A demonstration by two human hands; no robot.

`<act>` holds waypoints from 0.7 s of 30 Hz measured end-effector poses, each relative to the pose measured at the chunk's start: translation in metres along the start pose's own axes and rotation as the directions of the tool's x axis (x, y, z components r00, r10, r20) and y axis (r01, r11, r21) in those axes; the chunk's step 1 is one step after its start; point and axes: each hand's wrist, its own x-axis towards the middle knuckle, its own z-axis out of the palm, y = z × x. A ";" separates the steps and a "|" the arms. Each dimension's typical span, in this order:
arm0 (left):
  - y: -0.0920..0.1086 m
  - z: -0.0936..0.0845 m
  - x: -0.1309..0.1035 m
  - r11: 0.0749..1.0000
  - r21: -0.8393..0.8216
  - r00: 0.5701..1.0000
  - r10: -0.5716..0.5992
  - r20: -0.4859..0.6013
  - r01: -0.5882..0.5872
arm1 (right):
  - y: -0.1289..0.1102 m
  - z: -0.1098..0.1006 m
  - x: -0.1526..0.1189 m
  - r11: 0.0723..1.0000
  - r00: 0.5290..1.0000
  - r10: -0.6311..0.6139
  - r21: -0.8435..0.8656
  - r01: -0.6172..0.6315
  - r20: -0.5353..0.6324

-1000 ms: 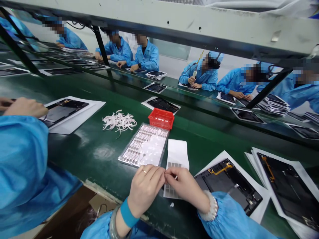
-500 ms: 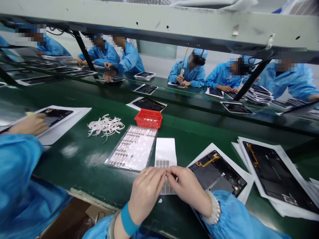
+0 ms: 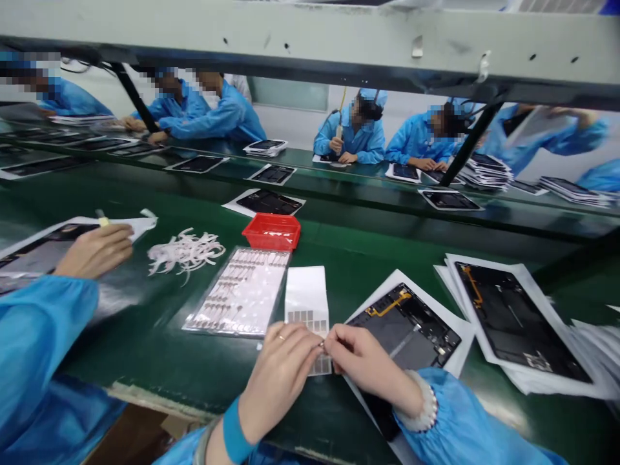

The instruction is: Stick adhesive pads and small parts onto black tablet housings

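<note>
My left hand (image 3: 281, 365) and my right hand (image 3: 363, 361) meet fingertip to fingertip in front of me. Both are closed in a pinch, with something tiny between them that I cannot make out. Right under the fingers lies a sheet of small grey square stickers (image 3: 320, 316) on white backing, partly hidden by my hands. Beside my right hand a black tablet housing (image 3: 421, 342) with an orange flex cable rests on white paper. Left of the sheet is a clear tray (image 3: 261, 284) holding rows of small round parts with leads.
Behind the tray stands a red bin (image 3: 272, 240). A pile of white strips (image 3: 186, 252) lies left of it. A co-worker's hand (image 3: 99, 248) is at the far left by another tablet. More tablet housings (image 3: 520, 323) lie stacked at right. A shelf beam (image 3: 310, 39) crosses above.
My view has turned slightly right. My hands remain pinched together over the sticker sheet. The co-worker's hand at left has moved right, and a white strip now sticks up at the paper's edge there.
</note>
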 end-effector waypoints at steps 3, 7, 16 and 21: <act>0.025 0.017 0.003 0.992 -0.122 1.000 0.020 -0.018 -0.022 | 0.001 -0.007 -0.027 0.987 0.979 -0.109 -0.133 0.086 -0.175; 0.042 0.037 0.008 0.975 -0.194 0.994 0.110 -0.002 -0.109 | 0.014 -0.020 -0.064 0.986 0.959 -0.144 -0.121 0.117 -0.243; 0.036 0.071 -0.006 0.958 -0.121 0.948 0.278 0.157 -0.261 | 0.084 -0.131 -0.110 0.804 0.855 0.017 -0.501 -0.320 -0.518; 0.031 0.077 -0.010 0.960 -0.127 0.940 0.272 0.204 -0.251 | 0.088 -0.147 -0.096 0.697 0.930 0.124 -0.636 -0.330 -0.347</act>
